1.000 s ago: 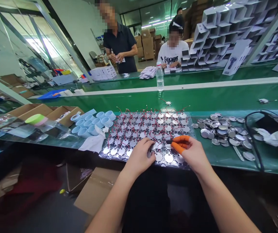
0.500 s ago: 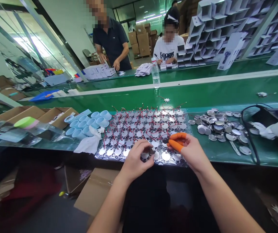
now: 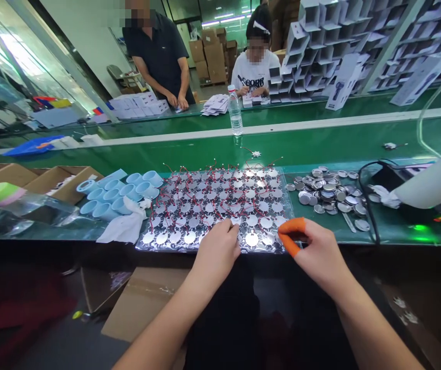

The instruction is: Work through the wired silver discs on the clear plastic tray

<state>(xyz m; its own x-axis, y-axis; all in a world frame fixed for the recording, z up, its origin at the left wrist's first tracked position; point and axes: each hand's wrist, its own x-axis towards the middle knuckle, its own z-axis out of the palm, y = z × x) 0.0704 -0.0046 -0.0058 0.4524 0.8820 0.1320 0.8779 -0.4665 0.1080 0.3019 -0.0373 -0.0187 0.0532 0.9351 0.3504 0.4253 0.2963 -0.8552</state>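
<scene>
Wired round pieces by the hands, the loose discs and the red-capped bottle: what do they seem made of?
Wired round pieces: possibly metal; pale faces, some glaring white, too small to tell. Loose discs: likely metal, polished, given silvery glints. Red-capped bottle: probably clear, glossy plastic, as its wall is see-through.

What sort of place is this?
Probably a small-parts assembly workshop: rows of silvery discs with red wires, a heap of loose metal discs to their right, and stacked open-ended white boxes beyond.
</scene>
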